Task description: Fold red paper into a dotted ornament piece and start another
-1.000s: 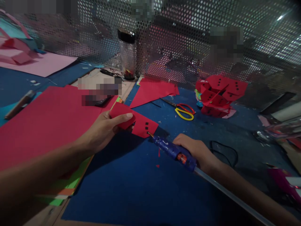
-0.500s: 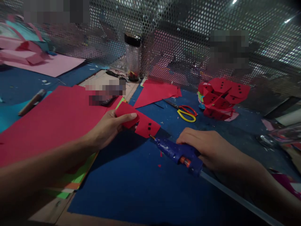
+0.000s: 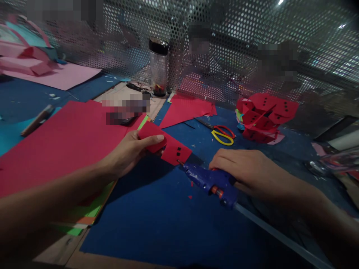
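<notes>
My left grip (image 3: 131, 151) pinches a small red paper piece (image 3: 171, 151) above the blue tabletop (image 3: 146, 228). My right grip (image 3: 241, 168) is wrapped around the glue gun (image 3: 196, 176), with its tip at the paper's near edge, close to the black squares (image 3: 178, 151). If my right grip shakes, glue could smear over the squares. If I squeeze too hard, a blob could drip. The paper looks thin, so pushing could bend it. The long glue stick (image 3: 269, 226) could bump my arm and knock the tip away.
</notes>
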A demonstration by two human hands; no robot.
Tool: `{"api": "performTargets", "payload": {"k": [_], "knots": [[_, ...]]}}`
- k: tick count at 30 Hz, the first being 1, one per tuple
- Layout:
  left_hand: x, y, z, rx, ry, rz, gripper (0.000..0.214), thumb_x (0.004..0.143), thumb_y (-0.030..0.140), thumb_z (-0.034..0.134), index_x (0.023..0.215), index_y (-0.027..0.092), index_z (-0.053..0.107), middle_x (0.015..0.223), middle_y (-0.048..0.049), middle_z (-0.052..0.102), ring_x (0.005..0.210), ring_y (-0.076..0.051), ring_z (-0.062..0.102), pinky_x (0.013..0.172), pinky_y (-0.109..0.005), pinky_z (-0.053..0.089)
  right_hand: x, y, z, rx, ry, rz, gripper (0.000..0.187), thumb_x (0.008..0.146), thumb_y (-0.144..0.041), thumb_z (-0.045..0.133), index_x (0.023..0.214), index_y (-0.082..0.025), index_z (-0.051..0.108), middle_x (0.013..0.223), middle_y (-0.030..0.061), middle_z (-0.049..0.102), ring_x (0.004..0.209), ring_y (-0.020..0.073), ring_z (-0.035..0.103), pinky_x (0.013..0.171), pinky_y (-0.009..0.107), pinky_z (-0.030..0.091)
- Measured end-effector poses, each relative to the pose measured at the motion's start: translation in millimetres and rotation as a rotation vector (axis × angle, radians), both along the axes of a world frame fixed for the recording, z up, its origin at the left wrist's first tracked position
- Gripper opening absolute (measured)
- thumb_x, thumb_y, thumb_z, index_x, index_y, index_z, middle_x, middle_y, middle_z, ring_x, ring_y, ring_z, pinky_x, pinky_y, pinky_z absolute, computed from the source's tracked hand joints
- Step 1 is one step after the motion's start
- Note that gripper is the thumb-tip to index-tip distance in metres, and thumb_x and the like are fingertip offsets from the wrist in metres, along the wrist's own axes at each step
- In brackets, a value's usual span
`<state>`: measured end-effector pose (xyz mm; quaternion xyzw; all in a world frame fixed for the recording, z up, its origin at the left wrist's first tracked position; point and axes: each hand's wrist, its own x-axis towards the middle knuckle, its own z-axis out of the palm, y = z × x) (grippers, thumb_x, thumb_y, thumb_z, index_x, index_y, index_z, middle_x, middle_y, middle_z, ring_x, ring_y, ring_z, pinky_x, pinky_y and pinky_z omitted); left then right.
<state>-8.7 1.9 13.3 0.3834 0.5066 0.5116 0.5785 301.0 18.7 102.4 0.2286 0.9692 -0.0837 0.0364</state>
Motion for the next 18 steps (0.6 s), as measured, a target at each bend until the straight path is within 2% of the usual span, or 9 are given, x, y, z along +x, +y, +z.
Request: {"api": "performTargets", "payload": {"k": [8,18], "knots": [[2.9,1.3,1.5,-0.02,0.007,0.007,0.036,0.071,0.041,0.089,0.093,0.014,0.078,0.095,-0.0088,0.078,0.082,-0.021,0.071,0.071,-0.027,0.058,-4.3,-0.4,3.9,0.089,-0.03,0.036,0.022,0.098,-0.009,0.045,0.107,-0.021,0.061,0.104,0.0041,0.064,0.086,0.019,0.061,0.072,0.029,0.045],[1.3,0.1,1.5,-0.008,0.009,-0.02,0.033,0.074,0.041,0.087,0.092,0.015,0.078,0.09,-0.0093,0.078,0.076,-0.02,0.07,0.07,-0.028,0.057,-7.7,1.6,5.3,0.158,-0.064,0.067,0.021,0.097,-0.006,0.046,0.103,-0.019,0.061,0.102,0.0047,0.064,0.084,0.0185,0.061,0.069,0.029,0.043]]}}
